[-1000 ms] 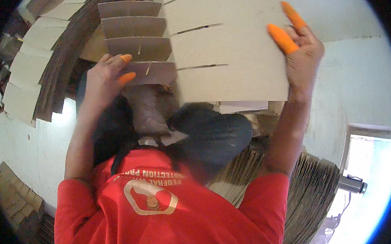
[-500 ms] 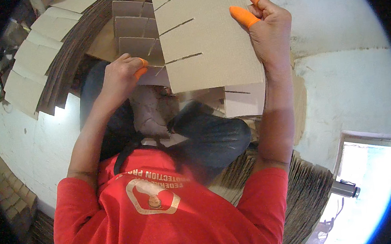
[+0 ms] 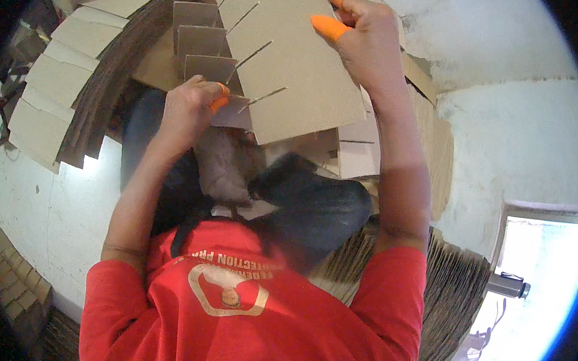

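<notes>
My right hand [image 3: 372,44], with orange finger covers on thumb and finger, grips the right edge of a long slotted cardboard sheet [image 3: 301,65]. Short slits run in from that sheet's left edge. Beside it, several smaller cardboard dividers [image 3: 207,40] stand upright in a row. My left hand [image 3: 191,105], also with orange finger covers, is closed in a pinch on the nearest cardboard divider [image 3: 238,117]. The dividers' right ends meet the sheet's slit edge; how deep they sit in the slits I cannot tell.
A long curved stack of cardboard pieces [image 3: 60,69] lies at the far left. More stacked cardboard [image 3: 444,297] stands at the lower right, near a bright opening [image 3: 543,270]. Another slotted piece [image 3: 358,150] lies under the sheet, above my bent leg [image 3: 324,198].
My right hand has moved left, tilting the slotted sheet and bringing it over toward the dividers. My left hand has shifted slightly right with the nearest divider.
</notes>
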Tool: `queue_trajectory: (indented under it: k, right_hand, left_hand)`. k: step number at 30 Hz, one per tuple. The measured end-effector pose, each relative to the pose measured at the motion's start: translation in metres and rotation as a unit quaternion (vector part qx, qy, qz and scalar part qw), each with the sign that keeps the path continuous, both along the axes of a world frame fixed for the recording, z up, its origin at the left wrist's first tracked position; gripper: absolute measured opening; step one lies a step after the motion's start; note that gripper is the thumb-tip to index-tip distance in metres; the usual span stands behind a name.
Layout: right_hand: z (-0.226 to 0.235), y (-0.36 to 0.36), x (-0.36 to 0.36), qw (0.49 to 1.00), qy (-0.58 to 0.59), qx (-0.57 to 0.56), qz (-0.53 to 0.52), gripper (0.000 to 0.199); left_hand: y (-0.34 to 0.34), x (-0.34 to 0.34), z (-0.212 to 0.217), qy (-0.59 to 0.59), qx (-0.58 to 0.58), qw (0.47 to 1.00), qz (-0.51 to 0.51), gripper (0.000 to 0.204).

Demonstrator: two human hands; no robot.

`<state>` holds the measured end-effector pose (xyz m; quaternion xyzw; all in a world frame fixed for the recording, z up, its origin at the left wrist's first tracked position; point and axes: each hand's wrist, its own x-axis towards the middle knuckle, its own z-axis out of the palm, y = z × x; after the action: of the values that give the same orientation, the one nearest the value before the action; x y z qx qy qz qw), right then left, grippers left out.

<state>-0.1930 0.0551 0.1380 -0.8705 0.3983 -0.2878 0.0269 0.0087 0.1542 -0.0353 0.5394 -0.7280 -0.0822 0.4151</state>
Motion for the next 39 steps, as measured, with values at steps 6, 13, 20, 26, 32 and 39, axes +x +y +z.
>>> queue_trajectory:
  k: [6,13,20,26,32,39]
  right_hand:
    - [-0.006,-0.001,-0.003,0.999,-0.015,0.012,0.027,0.034]
    - [0.007,0.009,0.003,1.0,0.011,0.018,-0.016,0.05]
    - [-0.039,-0.007,0.02,0.995,-0.038,0.026,0.087,0.049]
    - [-0.056,-0.02,0.033,0.996,0.007,0.044,0.077,0.028]
    - [-0.063,-0.03,0.041,0.994,0.017,0.016,0.105,0.022]
    - [-0.094,-0.012,0.044,0.957,0.232,0.171,0.038,0.023]
  left_hand:
    - [-0.005,-0.002,-0.009,0.018,-0.035,0.999,-0.017,0.014]
    - [-0.006,0.0,-0.01,0.002,-0.014,1.0,-0.021,0.014]
    - [-0.012,-0.002,-0.021,0.011,-0.04,0.998,-0.049,0.016]
    - [-0.016,-0.006,-0.013,-0.016,-0.001,0.999,-0.038,0.013]
    - [-0.019,-0.007,-0.014,-0.013,-0.004,1.0,-0.024,0.011]
    - [-0.018,-0.008,-0.009,-0.05,0.018,0.998,-0.026,0.022]
